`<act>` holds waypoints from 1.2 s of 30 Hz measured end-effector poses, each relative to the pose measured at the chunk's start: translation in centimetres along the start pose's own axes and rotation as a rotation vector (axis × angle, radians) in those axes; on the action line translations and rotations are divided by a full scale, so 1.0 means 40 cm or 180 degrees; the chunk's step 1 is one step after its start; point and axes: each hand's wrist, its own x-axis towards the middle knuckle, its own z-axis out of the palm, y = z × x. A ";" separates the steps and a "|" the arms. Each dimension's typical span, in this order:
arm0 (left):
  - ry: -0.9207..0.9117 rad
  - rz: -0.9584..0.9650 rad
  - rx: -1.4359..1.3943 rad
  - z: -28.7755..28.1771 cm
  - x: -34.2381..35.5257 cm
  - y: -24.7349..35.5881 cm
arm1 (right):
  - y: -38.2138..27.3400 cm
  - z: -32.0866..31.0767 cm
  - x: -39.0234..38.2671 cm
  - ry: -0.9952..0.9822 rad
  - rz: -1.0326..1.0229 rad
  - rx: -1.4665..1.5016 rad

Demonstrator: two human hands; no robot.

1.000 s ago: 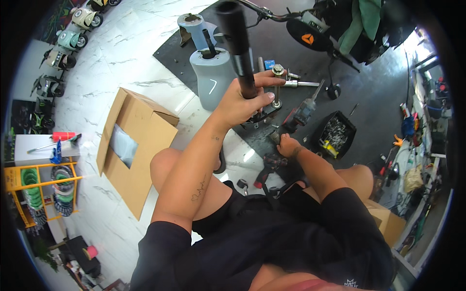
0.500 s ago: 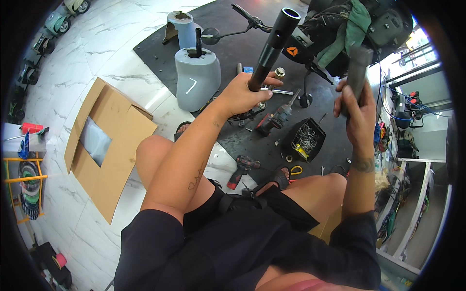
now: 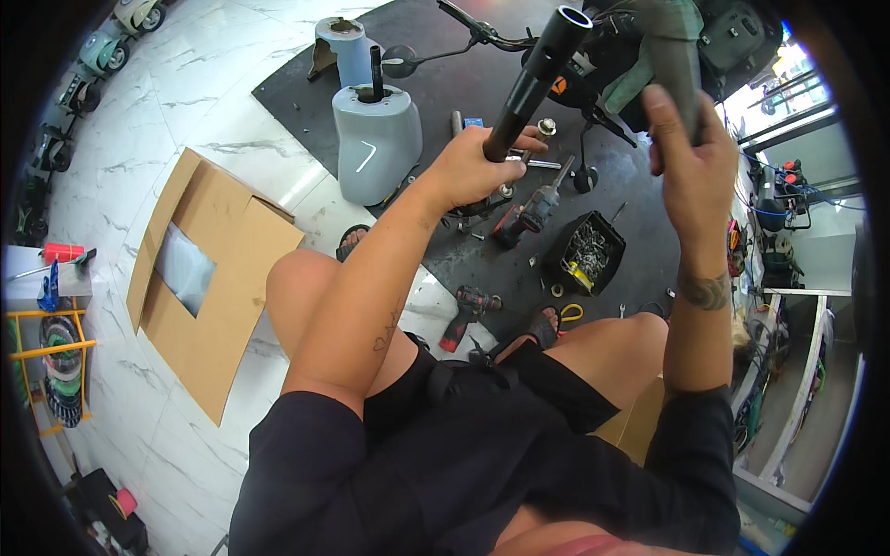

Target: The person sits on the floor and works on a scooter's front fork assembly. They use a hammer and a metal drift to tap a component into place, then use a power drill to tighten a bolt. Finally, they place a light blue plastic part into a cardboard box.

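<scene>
Left hand point(image 3: 477, 169) has its grip wrapped round a black tube point(image 3: 538, 85), tilted over the dark mat point(image 3: 295, 97); right hand point(image 3: 695, 181) is clutching some blurry grey tool point(image 3: 675, 65), up to the tube's right.

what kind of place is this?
Probably a scooter repair shop, perhaps with a showroom. What shows it: scooters lined up at upper left, a cordless drill on the floor, and a black bin of small metal parts.
</scene>
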 end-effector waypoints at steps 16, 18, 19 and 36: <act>0.0019 0.0277 0.0199 0.004 -0.002 0.014 | -0.034 -0.045 0.043 0.0309 0.0025 0.0344; -0.0019 0.0316 0.0251 0.000 -0.003 0.013 | 0.019 0.042 -0.007 -0.0389 -0.0274 -0.0954; -0.0026 0.0320 0.0235 -0.003 -0.003 0.013 | 0.047 0.063 -0.022 -0.1158 -0.0295 -0.2181; 0.0870 0.0362 0.0345 -0.024 -0.015 -0.010 | 0.096 -0.087 -0.056 -0.0520 0.0967 0.0961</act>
